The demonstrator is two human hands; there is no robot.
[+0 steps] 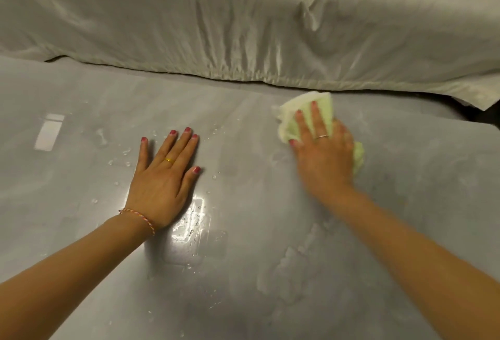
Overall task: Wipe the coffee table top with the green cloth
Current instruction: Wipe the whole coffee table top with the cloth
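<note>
The glossy grey coffee table top fills the lower view, wet with droplets and smeared streaks. The pale green cloth lies bunched near the table's far edge, right of centre. My right hand presses flat on top of it, fingers spread over the cloth, and looks slightly blurred. My left hand rests palm down on the bare table left of centre, fingers apart, holding nothing. A ring shows on each hand and a braided bracelet on the left wrist.
A sofa draped in a wrinkled cream cover runs along the table's far edge, its hem hanging close to the cloth. Water droplets dot the left half. A wet smear lies near my right forearm. The table's right corner is rounded.
</note>
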